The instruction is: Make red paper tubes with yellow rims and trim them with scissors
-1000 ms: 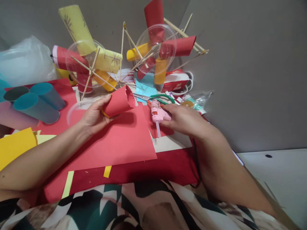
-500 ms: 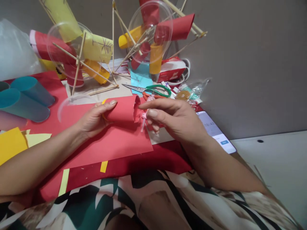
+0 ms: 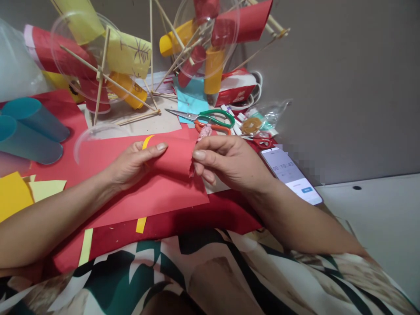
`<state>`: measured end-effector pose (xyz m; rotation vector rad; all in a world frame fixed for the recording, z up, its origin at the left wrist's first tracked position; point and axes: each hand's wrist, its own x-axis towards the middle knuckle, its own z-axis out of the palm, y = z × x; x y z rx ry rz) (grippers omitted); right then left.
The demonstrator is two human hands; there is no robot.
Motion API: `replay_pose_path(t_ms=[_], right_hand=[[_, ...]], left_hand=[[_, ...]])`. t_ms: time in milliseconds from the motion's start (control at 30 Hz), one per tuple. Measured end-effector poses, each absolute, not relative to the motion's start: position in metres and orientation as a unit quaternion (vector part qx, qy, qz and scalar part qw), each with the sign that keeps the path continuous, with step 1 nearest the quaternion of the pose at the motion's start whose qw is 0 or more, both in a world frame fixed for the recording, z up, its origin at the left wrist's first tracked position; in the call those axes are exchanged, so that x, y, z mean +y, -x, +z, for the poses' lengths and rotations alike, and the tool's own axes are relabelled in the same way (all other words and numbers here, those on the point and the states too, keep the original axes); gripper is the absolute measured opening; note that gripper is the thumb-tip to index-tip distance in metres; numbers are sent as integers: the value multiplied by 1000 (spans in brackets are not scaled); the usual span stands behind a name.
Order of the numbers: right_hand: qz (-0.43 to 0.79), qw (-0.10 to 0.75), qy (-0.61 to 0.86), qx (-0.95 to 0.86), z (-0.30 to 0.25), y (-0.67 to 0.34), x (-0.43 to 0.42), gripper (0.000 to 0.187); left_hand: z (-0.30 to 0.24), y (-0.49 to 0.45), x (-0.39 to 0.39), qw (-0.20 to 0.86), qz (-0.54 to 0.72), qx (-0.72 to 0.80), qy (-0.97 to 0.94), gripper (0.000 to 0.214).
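A red paper tube [image 3: 173, 157] with a yellow strip [image 3: 148, 141] round its left end lies sideways above a flat red sheet [image 3: 108, 192]. My left hand [image 3: 133, 162] is closed round that left end, its thumb along the top. At the tube's other end, my right hand [image 3: 229, 159] pinches the jagged rim between thumb and forefinger. Those fingers partly hide the rim. Just behind them a pink patterned object [image 3: 205, 131] shows; I cannot make out its kind.
Scissors with green and orange handles [image 3: 210, 118] lie beyond the tube. Behind stand two stick-and-plastic wheels [image 3: 100, 74] carrying paper tubes. Blue paper tubes [image 3: 36, 140] are at the left. To the right lie a phone [image 3: 290, 175] and a plastic bag [image 3: 277, 113].
My right thumb and forefinger have closed on the tube's rim, which faced them uncovered before. The tube has shifted slightly right in the view, while the background has slid a little left.
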<state>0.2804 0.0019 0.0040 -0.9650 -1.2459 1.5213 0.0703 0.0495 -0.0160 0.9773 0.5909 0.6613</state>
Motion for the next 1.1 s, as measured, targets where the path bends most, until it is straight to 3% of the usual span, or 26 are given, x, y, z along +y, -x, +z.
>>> replay_pose_path(t_ms=[267, 433, 767, 933, 1100], right_hand=[[572, 450, 407, -552, 5, -284, 1, 32], [456, 451, 446, -624, 8, -283, -8, 19], [253, 433, 465, -730, 0, -290, -4, 22], [399, 432, 468, -660, 9, -295, -5, 20], [583, 347, 422, -602, 13, -297, -7, 19]], left_hand=[[-17, -70, 52, 787, 316, 289, -445, 21], [-16, -71, 51, 778, 317, 299, -452, 17], [-17, -66, 46, 720, 347, 339, -496, 17], [-4, -58, 66, 648, 409, 383, -517, 33], [14, -52, 76, 515, 483, 379, -598, 13]])
